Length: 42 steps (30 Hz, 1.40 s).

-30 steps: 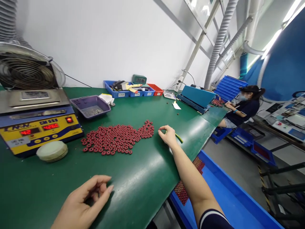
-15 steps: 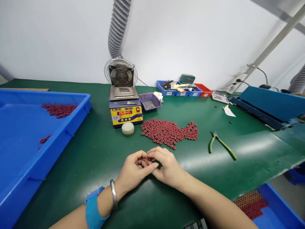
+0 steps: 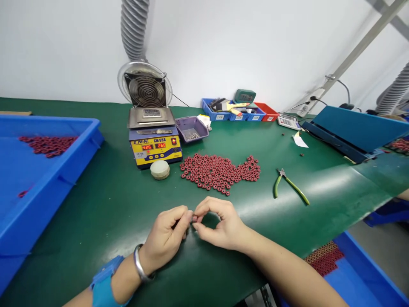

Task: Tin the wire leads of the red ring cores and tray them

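Observation:
My left hand (image 3: 168, 236) and my right hand (image 3: 219, 224) meet low over the green mat (image 3: 105, 200), fingertips pinched together on a small red ring part (image 3: 194, 218) held between them. Both hands are closed in a pinch. Just beyond them lies a spread pile of red ring parts (image 3: 220, 171). Green-handled pliers (image 3: 289, 186) lie on the mat to the right of the pile, apart from my hands. My left wrist wears a metal bangle and a blue strap.
A yellow-and-blue heater unit (image 3: 155, 143) with a fan stands behind the pile, a round pale puck (image 3: 159, 169) and a purple tray (image 3: 191, 129) beside it. A large blue bin (image 3: 53, 187) with red rings sits left. Small blue and red bins (image 3: 238, 111) line the back; a blue machine (image 3: 354, 132) stands right.
My right hand let go of the pliers at the right and came back to meet my left hand. The view swung left, and both hands now pinch a small red ring.

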Each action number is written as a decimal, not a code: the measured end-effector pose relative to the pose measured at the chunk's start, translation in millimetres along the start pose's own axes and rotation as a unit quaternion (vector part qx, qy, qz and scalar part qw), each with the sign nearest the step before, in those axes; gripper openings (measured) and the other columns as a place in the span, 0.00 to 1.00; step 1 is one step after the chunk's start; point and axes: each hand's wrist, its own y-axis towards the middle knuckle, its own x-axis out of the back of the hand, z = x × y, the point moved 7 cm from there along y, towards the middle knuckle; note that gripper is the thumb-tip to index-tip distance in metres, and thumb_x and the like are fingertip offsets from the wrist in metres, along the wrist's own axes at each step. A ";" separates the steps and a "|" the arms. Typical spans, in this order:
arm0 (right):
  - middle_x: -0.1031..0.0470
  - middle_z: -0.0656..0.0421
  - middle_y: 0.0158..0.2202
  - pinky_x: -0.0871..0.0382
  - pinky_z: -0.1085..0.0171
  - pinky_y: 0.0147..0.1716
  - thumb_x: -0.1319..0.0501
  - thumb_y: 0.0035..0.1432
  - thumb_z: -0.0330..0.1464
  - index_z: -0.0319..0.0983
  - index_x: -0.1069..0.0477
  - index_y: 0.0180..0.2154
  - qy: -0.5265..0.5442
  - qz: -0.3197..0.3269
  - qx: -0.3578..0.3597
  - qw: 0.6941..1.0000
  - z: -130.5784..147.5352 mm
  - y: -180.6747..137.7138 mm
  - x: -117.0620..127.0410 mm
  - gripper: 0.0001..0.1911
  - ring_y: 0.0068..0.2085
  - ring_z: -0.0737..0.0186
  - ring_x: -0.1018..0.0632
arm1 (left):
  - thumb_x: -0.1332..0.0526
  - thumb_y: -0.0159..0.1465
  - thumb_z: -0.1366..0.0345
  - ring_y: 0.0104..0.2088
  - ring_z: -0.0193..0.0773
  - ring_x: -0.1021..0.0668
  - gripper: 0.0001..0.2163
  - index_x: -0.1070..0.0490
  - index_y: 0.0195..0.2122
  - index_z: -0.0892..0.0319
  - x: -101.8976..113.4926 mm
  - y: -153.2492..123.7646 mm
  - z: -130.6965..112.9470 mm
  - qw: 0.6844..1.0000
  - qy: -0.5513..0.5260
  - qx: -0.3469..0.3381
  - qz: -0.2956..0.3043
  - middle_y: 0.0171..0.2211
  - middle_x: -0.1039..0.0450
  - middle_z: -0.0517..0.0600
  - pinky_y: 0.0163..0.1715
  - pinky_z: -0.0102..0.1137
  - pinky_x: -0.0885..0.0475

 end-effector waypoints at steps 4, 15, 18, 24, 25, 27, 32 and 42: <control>0.26 0.59 0.28 0.28 0.65 0.31 0.40 0.47 0.24 0.40 0.31 0.29 0.029 -0.036 0.010 0.999 -1.5 -0.8 4.0 0.07 0.29 0.65 0.24 | 0.52 0.68 0.63 0.19 0.31 0.35 0.17 0.41 0.20 0.57 21.5 -1.2 16.0 0.977 -0.109 0.087 -0.161 0.16 0.40 0.41 0.24 0.27 0.39; 0.26 0.58 0.29 0.28 0.65 0.33 0.39 0.48 0.24 0.38 0.31 0.31 0.032 -0.057 0.013 0.998 -4.0 -1.9 4.1 0.06 0.31 0.66 0.25 | 0.48 0.66 0.59 0.20 0.30 0.34 0.16 0.38 0.21 0.58 14.1 -4.4 14.9 0.972 -0.160 0.073 -0.155 0.18 0.38 0.42 0.24 0.26 0.37; 0.26 0.58 0.31 0.28 0.64 0.34 0.39 0.48 0.24 0.38 0.30 0.31 0.063 -0.062 -0.016 0.996 -11.0 4.7 7.2 0.06 0.32 0.66 0.24 | 0.49 0.67 0.60 0.20 0.31 0.33 0.16 0.39 0.22 0.57 26.8 -4.1 24.6 0.946 -0.192 0.098 -0.242 0.19 0.38 0.42 0.23 0.26 0.37; 0.25 0.58 0.28 0.27 0.65 0.30 0.36 0.46 0.29 0.36 0.31 0.29 0.068 -0.040 -0.095 0.992 -23.3 91.3 21.1 0.06 0.28 0.67 0.24 | 0.47 0.64 0.57 0.20 0.31 0.34 0.14 0.38 0.24 0.58 1.8 8.8 36.0 0.970 -0.174 0.123 -0.118 0.18 0.39 0.42 0.21 0.25 0.39; 0.25 0.59 0.27 0.28 0.66 0.29 0.36 0.45 0.29 0.36 0.31 0.29 0.058 -0.034 -0.095 0.993 -22.9 116.0 22.5 0.06 0.27 0.67 0.24 | 0.45 0.63 0.57 0.19 0.30 0.35 0.14 0.38 0.23 0.59 -2.1 10.0 34.2 0.973 -0.170 0.116 -0.101 0.17 0.40 0.42 0.20 0.25 0.40; 0.25 0.59 0.28 0.28 0.66 0.31 0.36 0.45 0.28 0.36 0.32 0.29 0.019 -0.033 -0.069 0.997 -18.6 169.8 23.5 0.06 0.28 0.68 0.24 | 0.42 0.61 0.59 0.19 0.30 0.37 0.13 0.38 0.22 0.59 -7.8 11.8 29.8 0.979 -0.162 0.105 -0.072 0.17 0.42 0.41 0.20 0.24 0.42; 0.24 0.57 0.31 0.28 0.66 0.37 0.41 0.50 0.28 0.34 0.29 0.31 -0.274 -0.003 -0.046 0.961 -17.0 287.1 3.3 0.05 0.34 0.65 0.23 | 0.41 0.59 0.62 0.19 0.30 0.37 0.10 0.36 0.24 0.60 -11.3 13.7 22.9 0.984 -0.146 0.095 -0.026 0.18 0.40 0.42 0.20 0.24 0.42; 0.25 0.46 0.42 0.29 0.58 0.44 0.40 0.47 0.27 0.32 0.29 0.41 -0.425 0.019 -0.087 0.901 -49.1 361.2 -28.5 0.15 0.43 0.51 0.23 | 0.42 0.59 0.65 0.21 0.29 0.35 0.06 0.38 0.26 0.59 -18.9 14.0 30.7 0.989 -0.107 0.101 0.023 0.20 0.38 0.42 0.21 0.24 0.42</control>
